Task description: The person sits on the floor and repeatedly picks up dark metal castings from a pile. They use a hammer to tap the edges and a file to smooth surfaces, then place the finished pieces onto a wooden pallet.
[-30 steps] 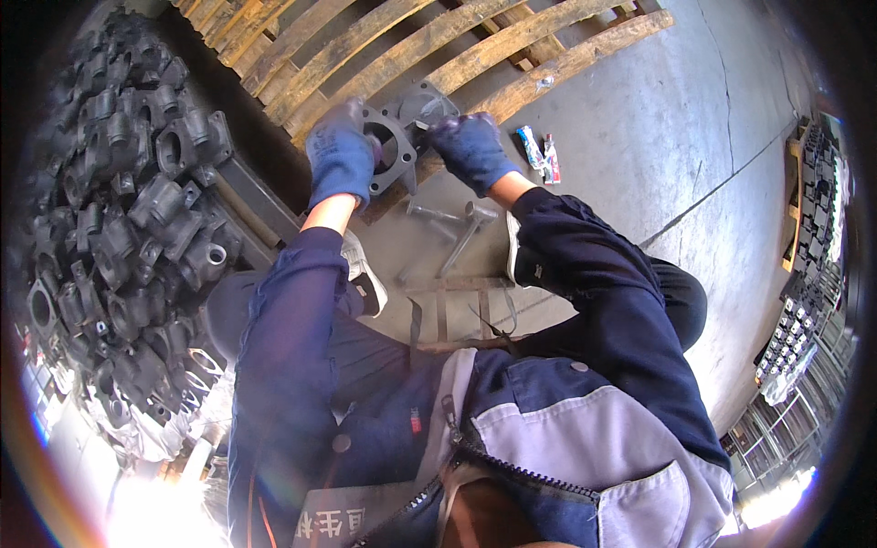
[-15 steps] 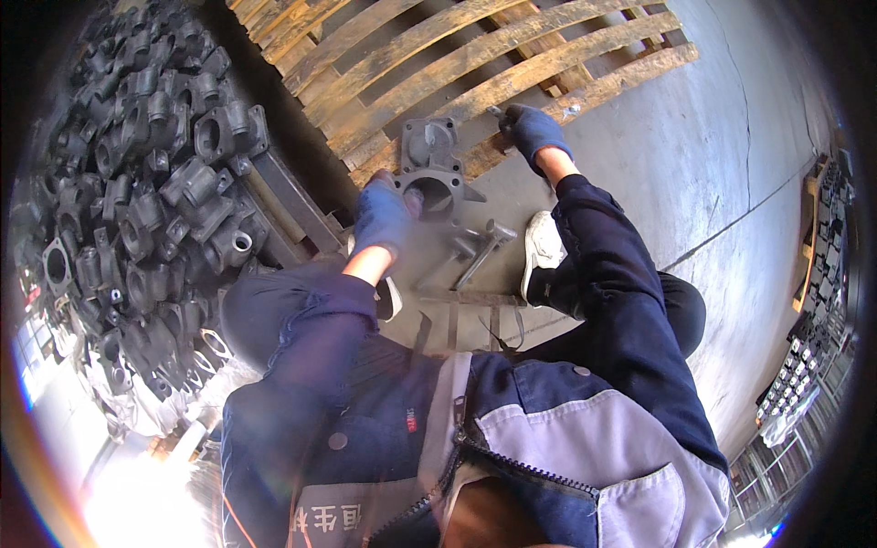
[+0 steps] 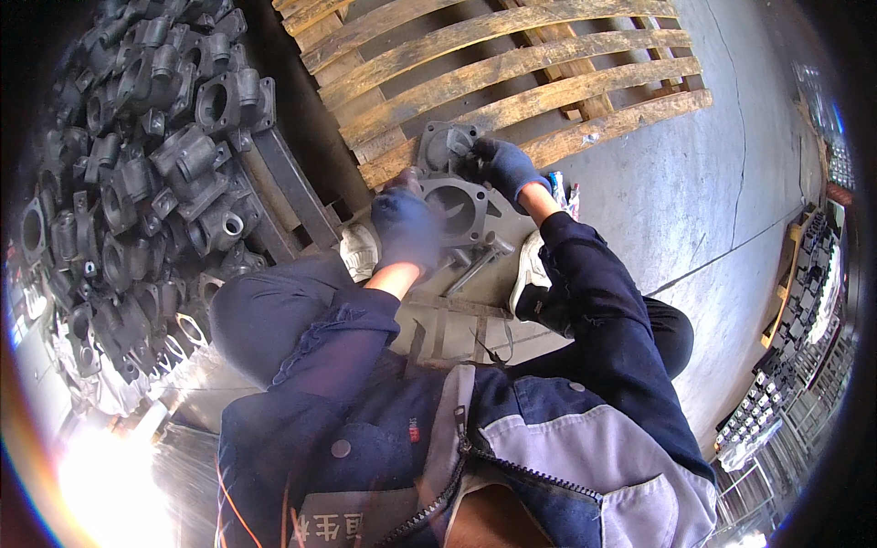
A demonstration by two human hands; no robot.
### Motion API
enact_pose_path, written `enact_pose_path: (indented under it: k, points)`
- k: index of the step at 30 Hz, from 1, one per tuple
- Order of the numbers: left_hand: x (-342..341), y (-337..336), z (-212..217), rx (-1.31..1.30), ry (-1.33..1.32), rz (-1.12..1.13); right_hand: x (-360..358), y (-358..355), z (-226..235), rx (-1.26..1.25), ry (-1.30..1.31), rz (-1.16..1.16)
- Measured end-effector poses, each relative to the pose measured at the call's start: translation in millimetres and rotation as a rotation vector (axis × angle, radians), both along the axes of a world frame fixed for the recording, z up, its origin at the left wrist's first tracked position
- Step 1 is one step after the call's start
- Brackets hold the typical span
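A dark grey metal casting (image 3: 480, 196) with a large round bore and bolt-hole flanges is in front of me, by the pallet's near edge. My left hand (image 3: 405, 222), in a blue work glove, is closed round its near left side. My right hand (image 3: 508, 169), gloved the same way, is curled against the casting's far right part; its fingertips are partly hidden, and whatever they hold does not show. Just below the casting, a metal hammer-like tool (image 3: 471, 270) with a rod handle lies between my shoes.
A slatted wooden pallet (image 3: 548, 85) lies ahead. At the left, many similar castings (image 3: 137, 173) are heaped beside a dark metal beam (image 3: 290, 178). A small blue, red and white item (image 3: 560, 190) is near my right wrist. Rows of dark parts (image 3: 790, 301) stand far right.
My right hand has come down and left from above the pallet edge to the casting. The casting has turned and shifted nearer, with my left hand still on it.
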State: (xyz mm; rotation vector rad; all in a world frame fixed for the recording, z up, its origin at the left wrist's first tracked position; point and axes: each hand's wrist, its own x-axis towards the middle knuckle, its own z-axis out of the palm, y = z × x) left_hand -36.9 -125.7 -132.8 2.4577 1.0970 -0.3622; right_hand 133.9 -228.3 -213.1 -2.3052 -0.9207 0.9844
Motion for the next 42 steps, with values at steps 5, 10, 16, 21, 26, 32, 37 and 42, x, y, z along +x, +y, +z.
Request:
enact_pose_path:
  k: [5,10,16,21,26,32,37,42]
  points:
    - [5.7,1.1,-4.1,-0.029,-0.031,0.082,12.5,-0.6,-8.8,-0.013,-0.052,-0.019]
    - [4.6,-1.9,1.5,-0.009,-0.160,0.138,21.3,3.5,-1.7,0.025,0.107,-0.006]
    - [4.8,-2.2,-3.7,-0.002,-0.145,0.141,7.8,7.6,1.6,0.038,-0.106,-0.046]
    - [0.6,1.8,-7.5,-0.058,-0.120,0.136,-4.6,6.2,15.1,0.010,-0.239,-0.378]
    - [-2.2,-4.1,24.6,-0.226,-0.105,0.337,32.2,-27.0,12.2,-0.205,-0.413,-0.322]
    - [-10.9,-12.3,32.6,-0.247,-0.110,0.363,48.7,-41.6,9.7,-0.119,-0.212,-0.292]
    - [-13.1,-11.9,20.0,-0.183,-0.086,0.238,42.2,-43.2,-12.1,0.141,0.248,-0.401]
    - [-7.9,-11.2,27.3,-0.119,-0.009,0.117,19.2,-32.7,-28.2,0.260,0.309,-0.141]
